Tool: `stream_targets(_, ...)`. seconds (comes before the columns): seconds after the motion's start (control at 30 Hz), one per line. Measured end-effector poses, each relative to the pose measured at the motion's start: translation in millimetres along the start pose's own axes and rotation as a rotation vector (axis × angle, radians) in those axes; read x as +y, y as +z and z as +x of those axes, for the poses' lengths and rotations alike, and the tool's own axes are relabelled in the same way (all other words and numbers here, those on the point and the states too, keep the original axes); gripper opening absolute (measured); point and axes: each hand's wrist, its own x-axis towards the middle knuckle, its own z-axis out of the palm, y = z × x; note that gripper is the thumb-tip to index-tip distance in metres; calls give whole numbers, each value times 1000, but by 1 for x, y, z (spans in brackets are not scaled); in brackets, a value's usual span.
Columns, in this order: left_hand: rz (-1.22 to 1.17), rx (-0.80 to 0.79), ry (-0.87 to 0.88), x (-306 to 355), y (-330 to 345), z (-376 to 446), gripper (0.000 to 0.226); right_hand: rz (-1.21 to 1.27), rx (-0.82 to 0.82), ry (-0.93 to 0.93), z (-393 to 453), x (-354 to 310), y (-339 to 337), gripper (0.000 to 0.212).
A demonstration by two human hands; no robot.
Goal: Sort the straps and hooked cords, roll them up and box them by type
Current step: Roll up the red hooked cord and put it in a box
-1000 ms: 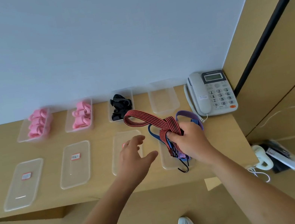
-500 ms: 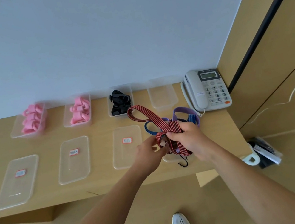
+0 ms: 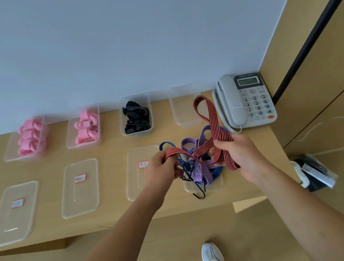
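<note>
1. Red striped cord [image 3: 213, 120]: we grasp it with left hand [image 3: 162, 171] and right hand [image 3: 239, 155], above the desk [image 3: 105, 149].
2. Purple cords [image 3: 199, 171] tangle beneath; their lid [image 3: 203, 185] is mostly hidden.

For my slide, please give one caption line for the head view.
Both hands, left and right, hold a red striped hooked cord above the tangled cords on the table.
</note>
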Motion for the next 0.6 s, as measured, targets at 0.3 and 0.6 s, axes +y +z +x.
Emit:
stream_targets(0.3,-53,-10,-80,1,1,16,14,-50,-18,71,10,13,-4,11)
stream_targets(0.6,217,-20,-40,-30,-7,23,16,-106,-45,70,12,17,8,16)
